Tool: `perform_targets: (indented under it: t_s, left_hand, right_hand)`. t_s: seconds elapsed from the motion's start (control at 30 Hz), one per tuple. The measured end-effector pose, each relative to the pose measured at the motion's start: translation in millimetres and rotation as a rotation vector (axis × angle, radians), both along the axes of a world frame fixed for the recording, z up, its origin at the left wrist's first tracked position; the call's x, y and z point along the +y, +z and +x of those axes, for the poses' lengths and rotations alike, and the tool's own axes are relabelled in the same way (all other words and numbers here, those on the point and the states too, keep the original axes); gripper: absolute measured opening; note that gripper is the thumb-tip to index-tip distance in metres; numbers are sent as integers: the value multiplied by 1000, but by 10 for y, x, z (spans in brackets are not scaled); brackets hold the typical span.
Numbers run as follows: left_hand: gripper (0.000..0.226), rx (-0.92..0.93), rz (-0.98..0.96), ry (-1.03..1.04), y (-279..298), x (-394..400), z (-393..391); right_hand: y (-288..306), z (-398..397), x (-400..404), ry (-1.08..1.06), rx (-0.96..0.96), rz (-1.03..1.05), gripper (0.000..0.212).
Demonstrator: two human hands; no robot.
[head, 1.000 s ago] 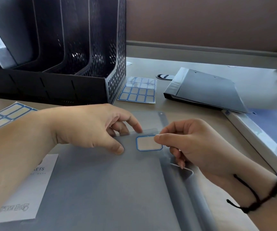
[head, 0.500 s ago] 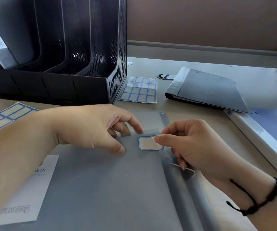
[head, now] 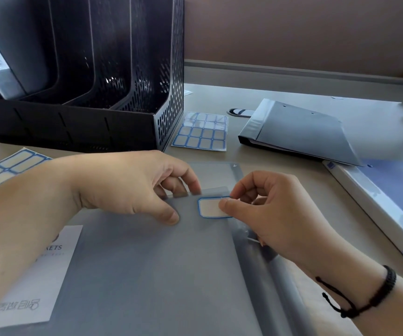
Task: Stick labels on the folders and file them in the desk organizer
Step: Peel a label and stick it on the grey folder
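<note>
The right hand [head: 270, 209] pinches the right edge of a small white label with a blue border [head: 211, 207] between thumb and forefinger, other fingers curled; the label lies at the top right corner of the grey plastic folder [head: 147, 275] nearest the person. The left hand [head: 132, 183] grips that folder's top edge, thumb pressing on the cover and fingers curled over the rim.

If the pinched edge goes down crooked, the label could crease or sit skewed; if the left hand eases, the slick cover may slide.

The black perforated metal desk organizer [head: 169, 98] stands well behind; its far-left slot holds a folder, and the three slots to the right show nothing inside. A sheet of blue-bordered labels [head: 200, 134] lies beside it, and a second grey folder [head: 299, 132] lies to the right.
</note>
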State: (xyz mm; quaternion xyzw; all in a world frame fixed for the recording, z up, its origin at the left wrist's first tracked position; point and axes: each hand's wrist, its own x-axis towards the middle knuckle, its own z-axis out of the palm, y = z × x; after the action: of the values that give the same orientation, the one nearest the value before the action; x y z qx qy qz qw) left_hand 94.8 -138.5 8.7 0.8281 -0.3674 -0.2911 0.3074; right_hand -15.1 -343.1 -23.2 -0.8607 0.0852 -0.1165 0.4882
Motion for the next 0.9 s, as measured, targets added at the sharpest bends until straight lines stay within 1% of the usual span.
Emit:
perform_targets:
  t_s: [0.07,0.13,0.23,0.27,0.3,0.37,0.5,0.57,0.67,0.8,0.87,0.9]
  left_hand:
    - [45,1,4,-1,2,9,4]
    - [45,8,3,0,14,15,4]
    - [45,25,2,2,48,18,-10]
    - [45,30,4,2,59,14,-21]
    - [46,33,5,1,68,8,-32]
    - [46,27,3,-3,70,-10,-51]
    - [46,25,-4,-37,48,-51,-101]
    - [45,32,-7,-53,45,-57,-116]
    - [45,48,-6,-52,54,-47,-116]
    - [47,81,1,-38,63,-34,-106]
    - [47,83,-4,-33,61,-31,-95]
    - [48,80,-9,-30,63,-29,-91]
  right_hand:
    - [-1,-1,-21,-21,-16,-72,30]
    - [13,2,-36,-34,-4,-51,39]
    - [43,14,-14,-14,67,119,37]
    - [49,11,2,7,89,146,36]
    - [56,4,24,32,104,142,36]
    - [69,-18,78,71,108,66,38]
    - [31,1,133,60,38,-101,41]
    - [13,19,133,61,12,-149,40]
    - [18,28,95,106,8,-87,33]
    - [54,20,4,242,118,28,23]
    - [71,5,-16,294,175,34,35]
    - [72,-3,-15,283,182,9,42]
